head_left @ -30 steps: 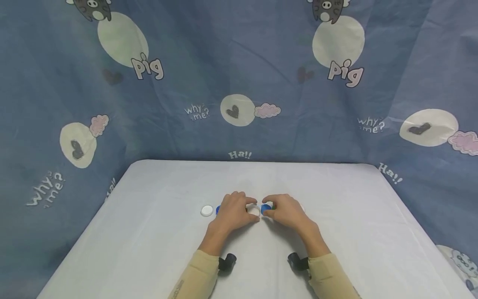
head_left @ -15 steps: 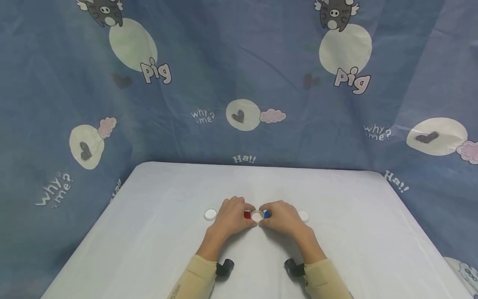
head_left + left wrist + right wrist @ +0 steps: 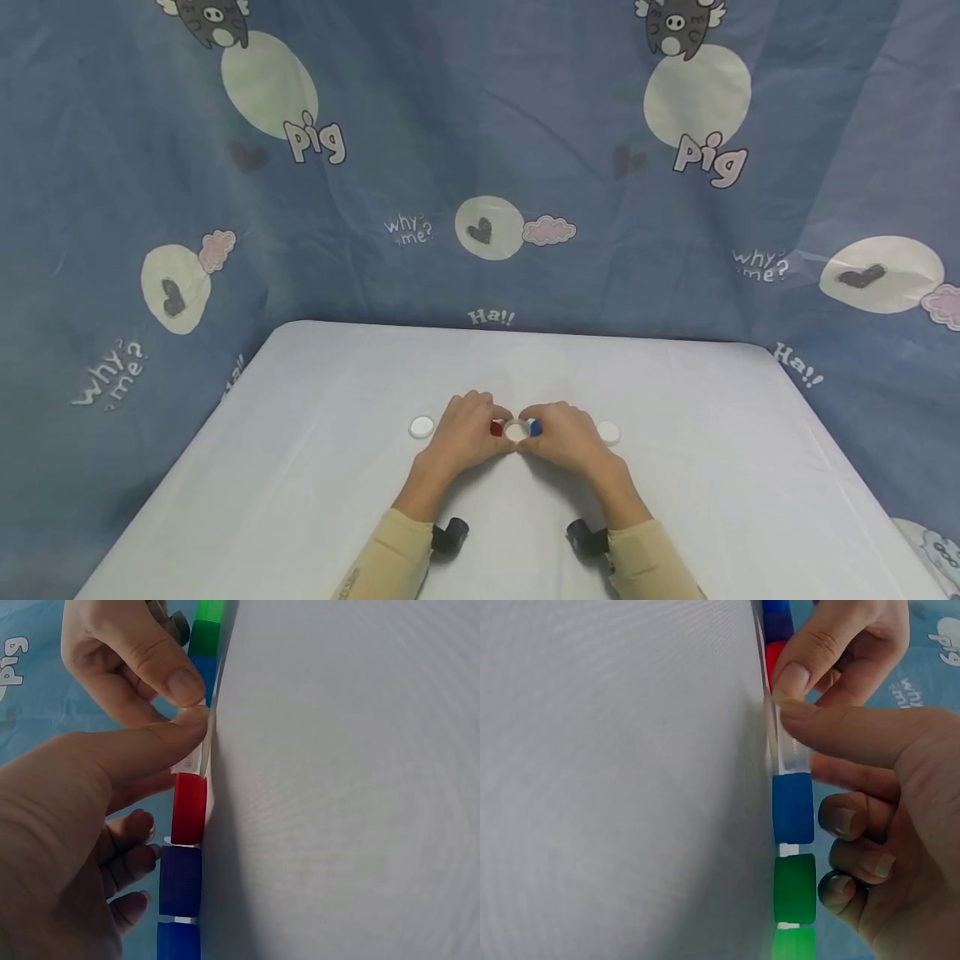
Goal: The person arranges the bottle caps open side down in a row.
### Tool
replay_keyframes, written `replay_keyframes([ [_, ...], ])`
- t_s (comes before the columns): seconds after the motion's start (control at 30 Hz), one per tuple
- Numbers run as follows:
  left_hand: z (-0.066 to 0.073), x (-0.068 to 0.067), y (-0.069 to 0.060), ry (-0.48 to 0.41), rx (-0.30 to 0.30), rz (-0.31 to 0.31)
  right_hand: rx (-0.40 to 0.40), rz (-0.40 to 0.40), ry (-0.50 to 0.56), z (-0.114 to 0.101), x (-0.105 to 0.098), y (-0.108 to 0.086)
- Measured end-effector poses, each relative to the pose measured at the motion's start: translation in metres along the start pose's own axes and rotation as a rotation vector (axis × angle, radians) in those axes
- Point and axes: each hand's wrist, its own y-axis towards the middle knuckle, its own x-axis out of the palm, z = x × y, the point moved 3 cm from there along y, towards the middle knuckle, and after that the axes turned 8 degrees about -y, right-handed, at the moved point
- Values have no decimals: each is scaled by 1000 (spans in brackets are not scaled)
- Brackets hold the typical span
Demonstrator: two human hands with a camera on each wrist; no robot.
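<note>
A row of small round coloured pots or caps lies on the table, with white bits between some. In its middle is a clear-and-white round piece [image 3: 516, 431]. My left hand [image 3: 467, 431] and right hand [image 3: 564, 433] pinch it from both sides, thumb tips meeting at the near edge. On the left a red one [image 3: 189, 809], a purple one [image 3: 180, 881] and a blue one [image 3: 178, 941] run beneath my left hand. On the right come another blue one [image 3: 793, 808], a green one [image 3: 794, 888] and a light green one [image 3: 793, 943].
White round discs lie on the table at both outer sides: a left disc [image 3: 422, 427] and a right disc [image 3: 608, 432]. The white table [image 3: 517, 533] ends at the back against a blue printed cloth [image 3: 360, 267]. Black wrist cameras sit below both hands.
My hands have come together around the middle piece, the right hand shifting from the blue one beside it. Red now shows left of it. Over the last half second they barely move.
</note>
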Motion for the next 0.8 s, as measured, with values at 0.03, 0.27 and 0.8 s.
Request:
replay_keyframes([
  [0.03,0,0,0,-1,2,3,6,-1,5,0,0,0],
  [0.27,-1,-4,0,-6,37,57,18,7,64,3,-4,-1],
  [0.8,-2,-8,2,-16,150,173,62,6,154,11,-9,0],
])
